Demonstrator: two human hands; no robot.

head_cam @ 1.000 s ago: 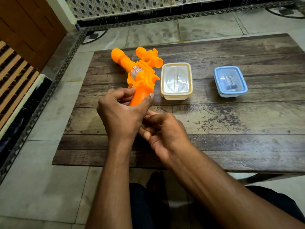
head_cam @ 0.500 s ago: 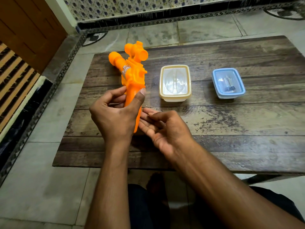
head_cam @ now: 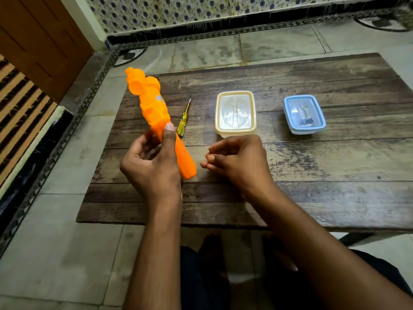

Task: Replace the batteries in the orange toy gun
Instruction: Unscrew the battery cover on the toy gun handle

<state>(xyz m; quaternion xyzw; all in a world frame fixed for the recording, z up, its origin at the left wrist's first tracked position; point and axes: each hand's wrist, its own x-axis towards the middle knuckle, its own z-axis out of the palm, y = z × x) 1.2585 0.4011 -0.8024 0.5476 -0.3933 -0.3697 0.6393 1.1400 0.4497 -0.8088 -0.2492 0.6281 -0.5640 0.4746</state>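
The left hand [head_cam: 152,168] has its grip closed around the gun [head_cam: 156,117], thumb pressed along the handle, so the toy stands tilted above the near-left part of the counter [head_cam: 335,166], muzzle end up and away, butt end down toward the person. The right hand [head_cam: 237,162] hangs just beside the butt, apart from it, fingers loosely curled with the tips pinched together; whether they hold anything small cannot be told.

This looks like the early inspection step: the handle shows a small dark spot that may be a screw, and no battery cover is visibly off. The next move likely calls for the right hand to reach past the gun for the screwdriver [head_cam: 183,118], which lies on the counter just behind the handle, while the left keeps the handle side turned up and steady.

Farther right stand 2 lidded tubs, a cream one [head_cam: 235,113] and a blue one [head_cam: 305,114] with something small and dark inside. The counter is worn dark planks, low over a pale tiled floor [head_cam: 55,253]; a wooden door [head_cam: 44,41] is at the far left and a patterned wall [head_cam: 201,10] runs behind.
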